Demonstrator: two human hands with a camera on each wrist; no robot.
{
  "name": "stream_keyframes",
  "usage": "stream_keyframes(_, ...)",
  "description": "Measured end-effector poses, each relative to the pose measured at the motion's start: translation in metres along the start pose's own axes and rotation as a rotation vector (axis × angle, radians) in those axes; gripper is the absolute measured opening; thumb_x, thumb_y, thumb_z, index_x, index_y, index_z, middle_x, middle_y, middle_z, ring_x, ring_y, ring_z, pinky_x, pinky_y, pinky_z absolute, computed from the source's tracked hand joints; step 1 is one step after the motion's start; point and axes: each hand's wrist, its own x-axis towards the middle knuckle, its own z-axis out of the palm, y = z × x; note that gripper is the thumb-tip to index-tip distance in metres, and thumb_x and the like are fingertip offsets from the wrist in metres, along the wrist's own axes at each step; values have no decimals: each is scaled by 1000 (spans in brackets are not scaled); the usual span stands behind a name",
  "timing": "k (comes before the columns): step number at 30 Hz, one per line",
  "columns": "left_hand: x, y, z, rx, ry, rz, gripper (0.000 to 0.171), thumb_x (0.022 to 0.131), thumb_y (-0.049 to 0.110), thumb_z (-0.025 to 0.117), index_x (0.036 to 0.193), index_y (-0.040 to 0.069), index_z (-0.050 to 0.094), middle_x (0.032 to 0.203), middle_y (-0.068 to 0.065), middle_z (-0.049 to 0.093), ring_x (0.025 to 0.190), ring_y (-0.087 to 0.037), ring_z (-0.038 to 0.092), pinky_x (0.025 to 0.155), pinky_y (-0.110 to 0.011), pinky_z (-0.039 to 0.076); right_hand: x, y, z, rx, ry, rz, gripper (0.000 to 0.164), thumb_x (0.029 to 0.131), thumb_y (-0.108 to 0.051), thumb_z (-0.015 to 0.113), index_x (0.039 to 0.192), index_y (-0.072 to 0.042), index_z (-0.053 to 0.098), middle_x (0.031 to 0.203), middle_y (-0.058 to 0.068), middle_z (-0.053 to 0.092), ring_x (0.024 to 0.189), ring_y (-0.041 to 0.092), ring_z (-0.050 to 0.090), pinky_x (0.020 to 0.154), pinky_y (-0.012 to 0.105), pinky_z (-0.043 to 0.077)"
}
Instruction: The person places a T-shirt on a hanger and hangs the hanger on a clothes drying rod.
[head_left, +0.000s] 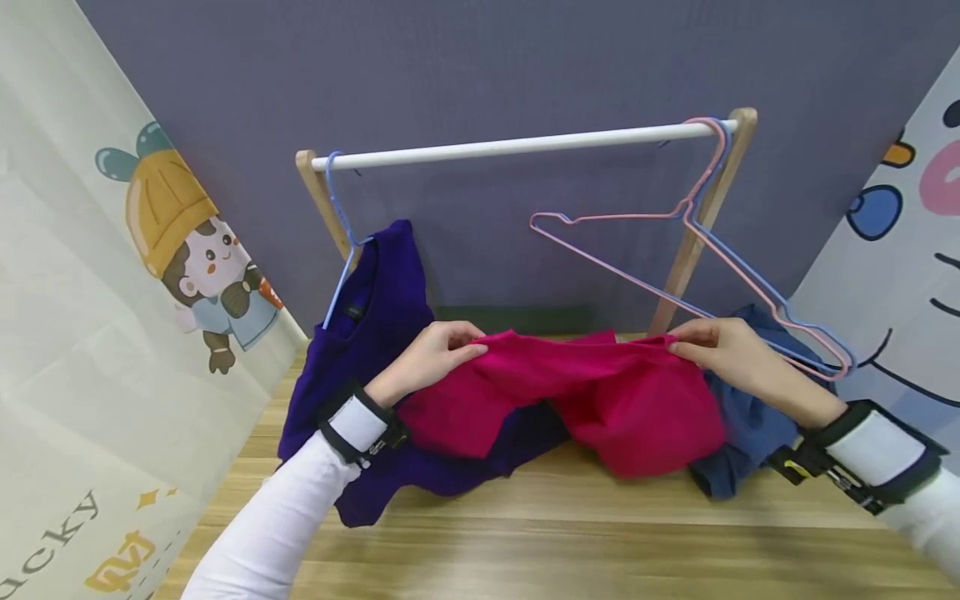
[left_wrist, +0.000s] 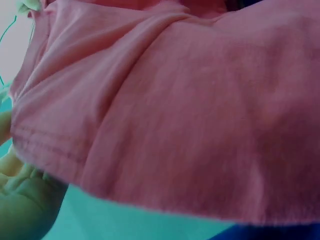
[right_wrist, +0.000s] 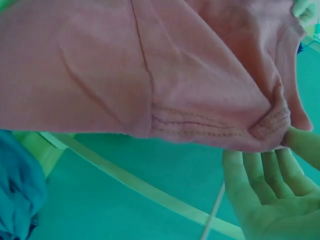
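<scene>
A crimson garment [head_left: 637,408] with a stitched hem hangs between both hands, above the table; its exact kind cannot be told. My left hand [head_left: 435,357] pinches its top edge at the left between thumb and fingers. At the other end of that edge, my right hand [head_left: 727,354] pinches a corner; the right wrist view shows the gathered hem [right_wrist: 272,122] at the thumb. Behind the left hand, a dark purple garment [head_left: 401,283] hangs on a blue hanger [head_left: 341,292], its lower part spread on the table. A blue-grey garment [head_left: 742,425] lies beneath the right forearm.
A white rod [head_left: 510,148] on wooden posts [head_left: 678,267] spans the back. At its right end hang a pink hanger [head_left: 615,218] and another blue hanger [head_left: 757,271], overlapping and sticking out near the right forearm. Printed curtains [head_left: 75,333] flank the wooden table [head_left: 555,533].
</scene>
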Motion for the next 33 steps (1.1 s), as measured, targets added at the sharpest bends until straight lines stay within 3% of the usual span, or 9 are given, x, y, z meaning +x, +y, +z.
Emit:
stream_keyframes(6, -1, 4, 9, 66, 0, 3, 14, 84, 16, 61, 90, 6, 67, 71, 2, 60, 64, -8, 48, 61, -21, 40, -5, 13, 14, -2, -20, -18, 29, 89, -18, 53, 104, 6, 59, 94, 18, 62, 65, 8, 52, 54, 23, 45)
stream_keyframes(13, -1, 7, 16, 81, -6, -8, 15, 82, 19, 63, 91, 7, 68, 78, 2, 63, 67, -8, 48, 63, -20, 40, -7, 19, 22, -48, -14, -57, 24, 87, -12, 55, 103, 6, 60, 96, 20, 62, 83, 26, 59, 64, 28, 49)
stream_keyframes(16, 0, 8, 18, 82, -9, -1, 16, 82, 19, 63, 92, 8, 68, 78, 2, 63, 67, -8, 48, 62, -21, 40, -7, 16, 19, -73, 10, -81, 25, 88, -12, 54, 105, 4, 60, 96, 19, 62, 84, 25, 60, 66, 30, 49)
stream_keyframes(19, 1, 9, 20, 88, -15, 6, 16, 83, 19, 63, 93, 8, 68, 79, 2, 63, 67, -8, 48, 62, -20, 40, -7, 11, 11, -116, 106, -135, 22, 88, -11, 54, 104, 2, 61, 94, 17, 64, 79, 5, 58, 63, 21, 46)
stream_keyframes(22, 0, 9, 21, 92, -20, 6, 16, 83, 19, 63, 92, 9, 69, 79, 3, 63, 67, -7, 48, 62, -20, 40, -7, 5, 1, -161, 269, -198, 18, 85, -5, 56, 101, 1, 62, 89, 18, 65, 72, -16, 46, 58, 9, 40)
stream_keyframes(26, 0, 9, 22, 97, -24, 14, 14, 83, 18, 62, 91, 9, 69, 77, 3, 63, 65, -6, 47, 60, -19, 40, -6, -2, -14, -239, 499, -281, 18, 79, 4, 60, 97, 4, 62, 86, 21, 63, 72, -24, 33, 59, 1, 32)
stream_keyframes(29, 0, 9, 23, 99, -38, 21, 14, 83, 18, 62, 92, 8, 69, 78, 2, 64, 65, -5, 46, 59, -19, 39, -4, -6, -24, -309, 615, -330, 20, 75, 8, 61, 95, 6, 61, 84, 21, 61, 71, -14, 40, 61, 0, 28)
stream_keyframes(33, -1, 9, 24, 93, -64, 24, 15, 83, 18, 62, 92, 8, 69, 76, 4, 62, 63, -4, 44, 57, -18, 38, -1, -6, -35, -389, 648, -316, 19, 76, 6, 62, 94, 8, 60, 82, 21, 58, 67, 21, 53, 58, 12, 33)
